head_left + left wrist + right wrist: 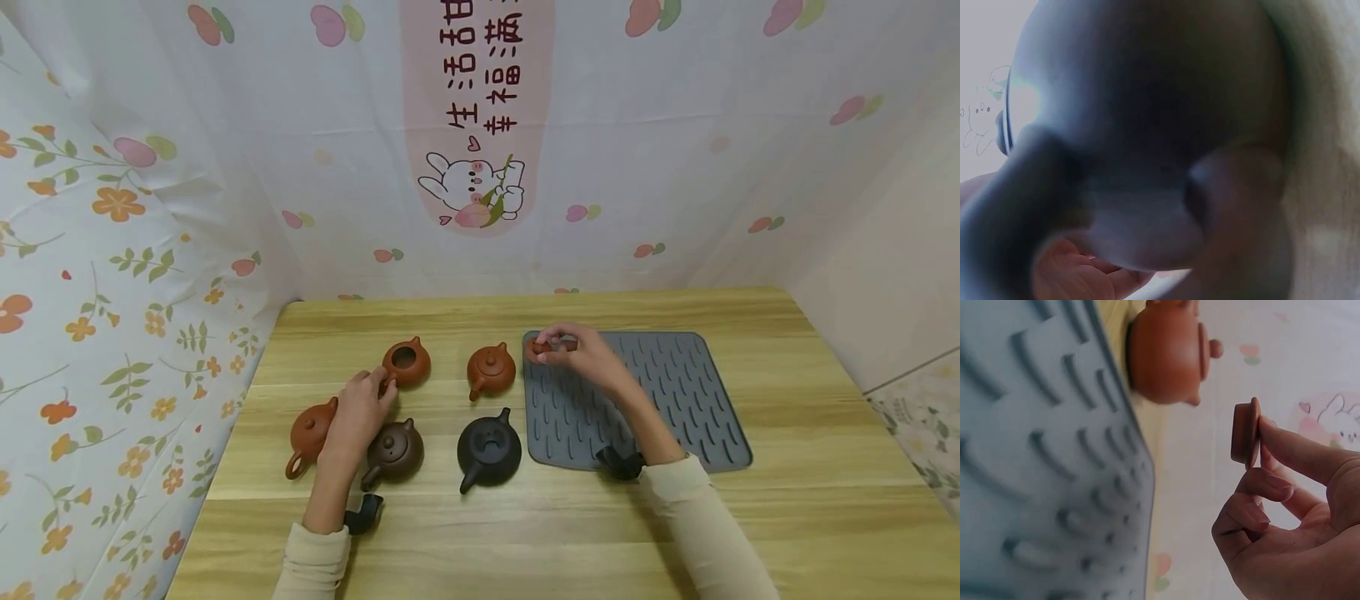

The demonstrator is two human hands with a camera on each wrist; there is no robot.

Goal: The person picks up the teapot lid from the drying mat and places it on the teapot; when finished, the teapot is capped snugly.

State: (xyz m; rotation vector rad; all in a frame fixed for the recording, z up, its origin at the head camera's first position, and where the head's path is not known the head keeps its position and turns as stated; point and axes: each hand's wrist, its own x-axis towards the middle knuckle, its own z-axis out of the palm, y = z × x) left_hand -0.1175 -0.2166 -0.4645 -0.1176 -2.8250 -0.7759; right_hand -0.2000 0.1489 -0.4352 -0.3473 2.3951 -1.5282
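My right hand [585,354] pinches a small reddish-brown teapot lid [1245,432] by its knob side, between thumb and fingers. The lid is up above the far left corner of a grey drying mat [645,417]. At the left, my left hand [358,412] holds the handle of a lidless reddish-brown teapot [418,372], whose round mouth faces up. A dark brown teapot [1147,94] fills most of the left wrist view and hides much of the left hand.
Lidded teapots stand close by: a reddish one [307,429] left of the left forearm, the dark brown one to its right, another reddish one [492,371] mid-table, and a black one [489,450] nearer. A patterned cloth [600,167] hangs behind the wooden table [465,542].
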